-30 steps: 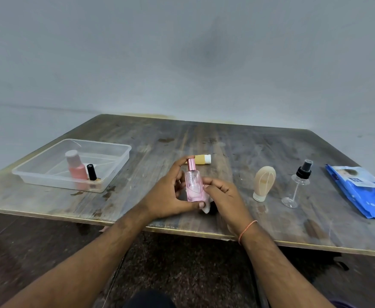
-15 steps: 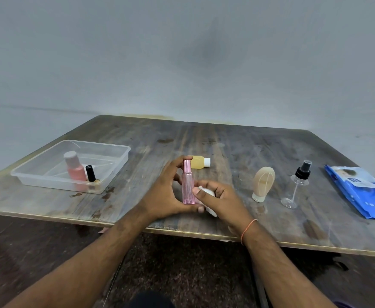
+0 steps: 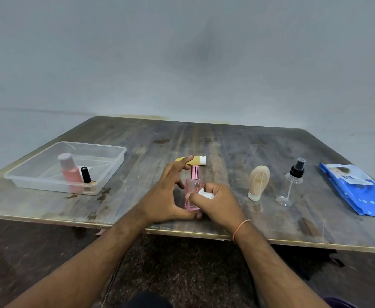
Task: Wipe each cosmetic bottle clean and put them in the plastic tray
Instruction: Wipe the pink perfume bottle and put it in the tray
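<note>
- Left hand (image 3: 163, 196) grips the upright pink bottle (image 3: 192, 193) near the table (image 3: 237, 150) edge, at 6 o'clock.
- Right hand (image 3: 217, 202) pinches a white wipe (image 3: 205, 194) against it, hiding its right side.
- Plastic tray (image 3: 106, 176), 9 o'clock: coral bottle (image 3: 70, 173), small black-capped bottle (image 3: 85, 174).

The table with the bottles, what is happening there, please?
A person is wiping a pink bottle over the table. The left hand holds it upright, while the right hand presses a white wipe on it. Two bottles already stand in the tray. Three more wait on the table, beside a blue wipe pack.
</note>
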The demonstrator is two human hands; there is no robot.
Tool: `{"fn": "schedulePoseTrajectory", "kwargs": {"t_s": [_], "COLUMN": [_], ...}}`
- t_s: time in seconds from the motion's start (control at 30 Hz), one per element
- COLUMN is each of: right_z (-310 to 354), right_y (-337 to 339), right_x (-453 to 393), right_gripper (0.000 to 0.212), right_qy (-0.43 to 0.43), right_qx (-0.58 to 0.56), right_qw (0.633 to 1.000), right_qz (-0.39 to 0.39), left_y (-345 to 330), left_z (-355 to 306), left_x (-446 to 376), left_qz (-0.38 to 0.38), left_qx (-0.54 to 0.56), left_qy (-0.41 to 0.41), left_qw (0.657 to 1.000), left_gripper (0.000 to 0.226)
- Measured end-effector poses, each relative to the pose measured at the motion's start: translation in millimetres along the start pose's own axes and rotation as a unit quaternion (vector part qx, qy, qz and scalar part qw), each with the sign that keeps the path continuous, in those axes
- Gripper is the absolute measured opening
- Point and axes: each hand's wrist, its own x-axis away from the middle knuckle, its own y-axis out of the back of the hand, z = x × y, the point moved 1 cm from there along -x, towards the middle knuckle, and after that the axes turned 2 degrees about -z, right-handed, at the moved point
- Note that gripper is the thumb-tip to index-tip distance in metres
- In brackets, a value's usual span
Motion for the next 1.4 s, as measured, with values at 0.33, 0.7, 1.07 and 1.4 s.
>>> {"fn": "schedulePoseTrajectory", "kwargs": {"t_s": [0.33, 0.7, 1.07, 1.4], "right_z": [0, 0, 1, 5], "right_y": [3, 15, 19, 6], "right_x": [2, -1, 6, 13], "right_gripper": [0.029, 0.036, 0.029, 0.020], "right_qy": [0.030, -0.045, 0.085, 0.176], "right_qx": [0.064, -0.158, -0.118, 0.096], "right_qw": [0.997, 0.986, 0.965, 0.978], "right_qz": [-0.021, -0.020, -0.220, -0.052], "left_y": [2, 8, 3, 2], "left_z": [2, -5, -5, 4], "left_x": [4, 2, 0, 0], "left_qz": [-0.011, -0.059, 0.012, -0.046], "left_qx": [-0.045, -0.014, -0.041, -0.021], "left_qy": [-0.028, -0.001, -0.003, -0.002], "left_qw": [0.999, 0.998, 0.999, 0.999], "left_gripper": [0.122, 0.115, 0.112, 0.108]}}
